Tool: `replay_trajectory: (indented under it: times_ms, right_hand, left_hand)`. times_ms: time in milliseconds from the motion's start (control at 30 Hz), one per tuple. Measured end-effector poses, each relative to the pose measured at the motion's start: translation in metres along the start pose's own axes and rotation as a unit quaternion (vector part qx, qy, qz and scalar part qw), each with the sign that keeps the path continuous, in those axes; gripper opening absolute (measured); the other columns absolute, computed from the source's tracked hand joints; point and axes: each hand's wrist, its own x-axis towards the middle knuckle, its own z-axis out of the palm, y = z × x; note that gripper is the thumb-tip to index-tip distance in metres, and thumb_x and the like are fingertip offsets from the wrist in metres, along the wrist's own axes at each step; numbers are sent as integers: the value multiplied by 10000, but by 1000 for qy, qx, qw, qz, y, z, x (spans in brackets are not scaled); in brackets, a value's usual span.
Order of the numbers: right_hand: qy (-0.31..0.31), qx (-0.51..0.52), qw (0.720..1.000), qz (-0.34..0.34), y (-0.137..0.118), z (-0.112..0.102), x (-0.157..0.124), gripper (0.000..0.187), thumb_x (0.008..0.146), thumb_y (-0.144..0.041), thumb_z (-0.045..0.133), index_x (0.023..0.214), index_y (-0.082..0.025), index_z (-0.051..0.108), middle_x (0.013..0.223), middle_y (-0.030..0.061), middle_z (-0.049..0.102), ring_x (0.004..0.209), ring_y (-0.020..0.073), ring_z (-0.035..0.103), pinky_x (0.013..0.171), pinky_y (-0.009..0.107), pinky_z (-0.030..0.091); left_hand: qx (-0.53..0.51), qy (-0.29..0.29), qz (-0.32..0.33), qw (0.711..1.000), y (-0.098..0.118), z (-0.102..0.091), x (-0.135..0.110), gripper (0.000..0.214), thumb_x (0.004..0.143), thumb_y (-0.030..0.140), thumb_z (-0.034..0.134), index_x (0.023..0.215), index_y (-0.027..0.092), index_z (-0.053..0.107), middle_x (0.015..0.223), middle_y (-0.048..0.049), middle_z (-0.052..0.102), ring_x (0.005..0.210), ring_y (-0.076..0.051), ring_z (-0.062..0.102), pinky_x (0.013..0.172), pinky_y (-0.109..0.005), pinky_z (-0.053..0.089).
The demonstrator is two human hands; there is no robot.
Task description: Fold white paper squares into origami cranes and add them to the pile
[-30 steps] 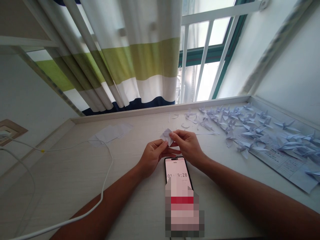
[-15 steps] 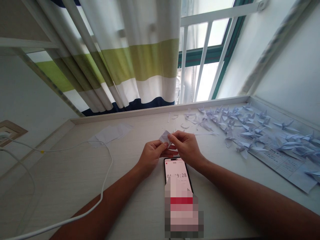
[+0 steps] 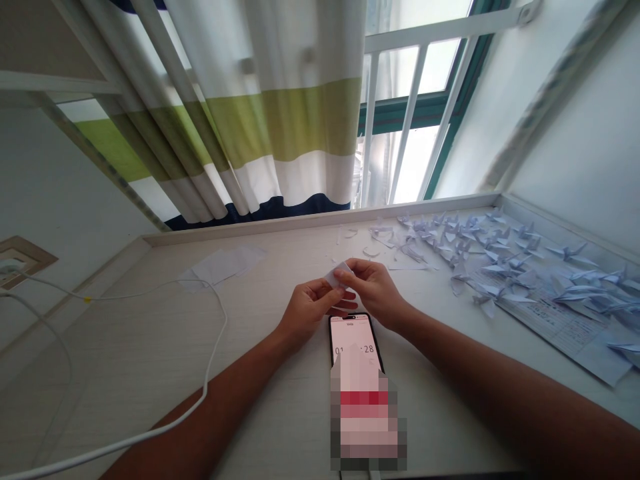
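Between my two hands, above the desk, is a small folded piece of white paper point(image 3: 336, 273). My left hand point(image 3: 307, 308) grips its lower edge between thumb and fingers, with the other fingers stretched out beneath. From the right, my right hand point(image 3: 374, 288) pinches it, thumb across the front of the paper. The fingers cover much of it, so its exact folds cannot be made out. Just below the hands lies a phone point(image 3: 351, 340) with a timer on its screen; its lower part is blurred out.
Many folded paper cranes point(image 3: 567, 252) spread over the right side of the desk point(image 3: 270, 413), some on a written sheet point(image 3: 560, 328). Paper scraps point(image 3: 371, 253) lie beyond my hands. Flat white sheets point(image 3: 225, 262) are at the left. A white cable point(image 3: 216, 340) crosses my left forearm.
The paper has turned in my fingers and now shows a narrower shape instead of a diamond. My right thumb lies further over it. Both hands stay in nearly the same place.
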Motion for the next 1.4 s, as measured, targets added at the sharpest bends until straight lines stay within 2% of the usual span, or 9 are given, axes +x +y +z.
replay_trajectory:
  times_ms: [167,333,433,533,667,933,1133,1300,1400]
  right_hand:
    - [25,-137,987,-80,1,-5,2,214,928,-404,680,910,-191,687,870,43,708,808,193,645,781,369,531]
    - [82,-466,821,-320,1,-15,2,273,968,-291,645,1228,-219,688,1049,111,722,1019,275,622,870,441,500]
    - [15,-523,778,-349,-2,-17,1,300,1027,-278,561,1305,-205,648,908,76,743,808,209,649,769,373,508]
    - [-27,-522,776,-353,-2,-18,0,261,1059,-232,481,1218,-188,684,834,55,748,701,171,641,719,334,512]
    - [6,-490,794,-360,0,-20,-1,241,1036,-203,503,1158,-204,710,888,76,744,793,197,672,711,334,540]
    - [-8,-428,835,-346,2,-21,-2,259,1002,-175,552,1219,-195,691,1021,105,751,924,219,720,768,353,612]
    - [-53,-453,811,-366,4,-31,4,336,1009,-202,573,1336,-229,648,1054,95,754,967,225,719,818,389,622]
    - [-81,-476,780,-398,4,-38,7,359,1011,-166,567,1353,-251,637,1163,100,754,1188,256,680,940,447,591]
    - [-99,-485,776,-390,5,-39,7,363,1005,-159,577,1348,-260,641,1206,97,750,1282,264,634,973,454,577]
  left_hand:
    - [34,49,42,997,-3,-1,1,415,868,438,761,1136,126,706,977,-136,804,894,-275,784,795,-392,624]
    - [160,153,130,966,-3,-8,2,319,891,432,725,1070,171,771,974,-100,808,896,-251,779,761,-362,628]
    - [193,196,194,942,-6,-11,2,277,891,400,724,1080,209,789,985,-72,809,903,-232,774,795,-369,637]
    - [194,209,226,931,-6,-10,0,251,867,352,750,1076,219,789,1002,-55,803,874,-211,762,791,-366,647]
    - [97,177,226,953,2,-5,-4,186,843,321,771,957,174,760,955,-52,781,840,-196,746,764,-362,659]
    - [-60,108,122,985,11,-10,3,288,780,285,854,942,154,656,846,-46,782,781,-196,763,743,-327,614]
    - [-113,122,93,982,12,-13,4,336,743,228,875,1035,147,731,894,-50,790,794,-164,750,820,-313,593]
    - [-107,19,-4,994,15,-16,2,263,822,321,820,990,121,780,898,-81,784,813,-159,744,765,-259,581]
    - [-89,16,-19,996,14,-19,3,270,840,365,806,948,117,790,884,-91,789,833,-176,759,787,-264,587]
